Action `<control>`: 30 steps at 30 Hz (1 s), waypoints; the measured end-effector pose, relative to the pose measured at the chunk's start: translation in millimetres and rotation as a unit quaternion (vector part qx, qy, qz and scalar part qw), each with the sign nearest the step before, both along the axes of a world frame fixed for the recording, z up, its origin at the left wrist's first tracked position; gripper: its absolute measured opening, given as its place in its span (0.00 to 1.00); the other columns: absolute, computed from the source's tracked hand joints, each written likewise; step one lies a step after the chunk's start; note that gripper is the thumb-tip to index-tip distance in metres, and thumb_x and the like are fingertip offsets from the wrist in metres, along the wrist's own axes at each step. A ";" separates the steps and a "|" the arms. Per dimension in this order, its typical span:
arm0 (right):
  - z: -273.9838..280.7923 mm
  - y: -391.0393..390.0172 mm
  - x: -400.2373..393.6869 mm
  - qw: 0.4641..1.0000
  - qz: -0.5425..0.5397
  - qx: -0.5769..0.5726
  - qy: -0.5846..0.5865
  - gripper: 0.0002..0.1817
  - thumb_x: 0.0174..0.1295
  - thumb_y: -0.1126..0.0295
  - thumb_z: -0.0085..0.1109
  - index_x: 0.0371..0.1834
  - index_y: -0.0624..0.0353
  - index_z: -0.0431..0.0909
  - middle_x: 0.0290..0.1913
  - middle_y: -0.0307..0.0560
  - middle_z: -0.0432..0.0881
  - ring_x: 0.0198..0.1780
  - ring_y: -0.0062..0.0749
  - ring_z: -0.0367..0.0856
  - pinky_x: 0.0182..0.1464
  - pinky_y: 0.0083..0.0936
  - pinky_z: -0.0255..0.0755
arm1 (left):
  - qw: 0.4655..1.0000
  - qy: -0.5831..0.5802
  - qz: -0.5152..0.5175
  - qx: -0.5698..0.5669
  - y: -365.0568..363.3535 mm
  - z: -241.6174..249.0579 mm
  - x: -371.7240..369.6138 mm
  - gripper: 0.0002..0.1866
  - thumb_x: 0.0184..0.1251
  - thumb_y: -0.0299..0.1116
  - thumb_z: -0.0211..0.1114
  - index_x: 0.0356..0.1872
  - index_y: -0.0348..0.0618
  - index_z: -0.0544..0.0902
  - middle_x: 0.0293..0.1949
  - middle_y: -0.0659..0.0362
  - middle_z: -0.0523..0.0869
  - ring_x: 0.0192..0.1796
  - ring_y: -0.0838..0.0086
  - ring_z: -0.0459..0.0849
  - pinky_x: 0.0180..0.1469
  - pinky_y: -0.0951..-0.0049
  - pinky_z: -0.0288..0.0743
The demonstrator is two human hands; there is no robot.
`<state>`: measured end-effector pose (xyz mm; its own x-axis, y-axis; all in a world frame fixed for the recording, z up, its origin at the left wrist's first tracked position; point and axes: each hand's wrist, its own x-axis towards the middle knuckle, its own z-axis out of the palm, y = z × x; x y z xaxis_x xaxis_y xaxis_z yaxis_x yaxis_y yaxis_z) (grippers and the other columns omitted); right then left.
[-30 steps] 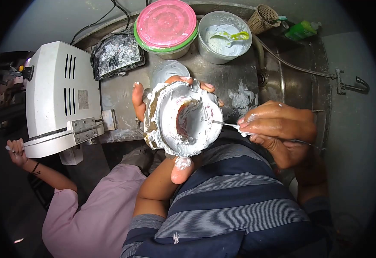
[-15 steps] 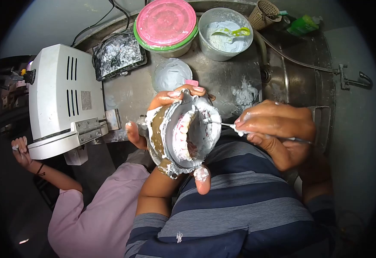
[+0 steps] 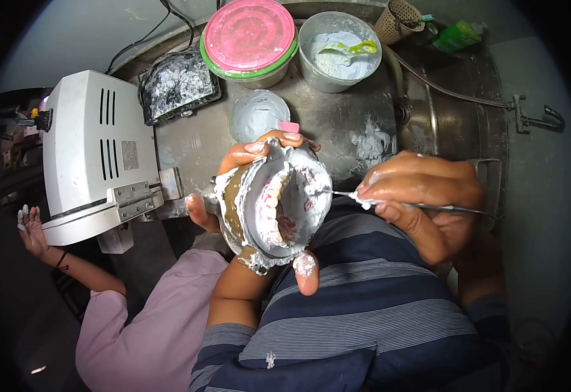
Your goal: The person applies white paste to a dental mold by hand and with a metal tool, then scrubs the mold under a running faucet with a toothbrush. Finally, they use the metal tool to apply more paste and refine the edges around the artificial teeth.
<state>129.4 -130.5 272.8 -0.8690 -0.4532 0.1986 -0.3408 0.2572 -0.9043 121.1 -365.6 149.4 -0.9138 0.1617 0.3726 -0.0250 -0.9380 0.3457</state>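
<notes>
My left hand (image 3: 238,158) is wrapped around a metal denture flask (image 3: 237,199), fingers over its far side and thumb at its near edge. White plaster (image 3: 312,196) fills the flask and smears its rim. Set in the plaster is a denture (image 3: 271,208), a curved row of teeth with some pink base showing. My right hand (image 3: 429,196) pinches a thin metal dental carver (image 3: 448,208), its handle extending to the right. The carver's tip meets the plaster on the right side of the flask, beside the denture. Plaster clings to the fingers of both hands.
Behind the flask stand a bowl of wet plaster (image 3: 258,114), a pink-lidded tub (image 3: 249,36) and a tub of powder with a green scoop (image 3: 347,49). A white machine (image 3: 99,144) is at left, near a co-worker's hand (image 3: 32,232). A sink (image 3: 452,124) lies right.
The flask has shifted slightly left and turned a little. The carver's tip has moved slightly down across the plaster. The co-worker's fingers at left have spread upward.
</notes>
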 end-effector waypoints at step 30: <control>-47.5 35.5 24.5 0.977 0.052 -0.019 0.208 0.11 0.73 0.68 0.61 0.51 0.64 0.84 0.52 0.55 0.83 0.55 0.41 0.85 0.58 0.42 0.83 | 0.981 -0.173 -0.025 0.078 28.6 25.0 -14.9 0.51 0.69 0.81 0.44 0.85 0.59 0.53 0.68 0.37 0.74 0.59 0.37 0.82 0.45 0.38 0.85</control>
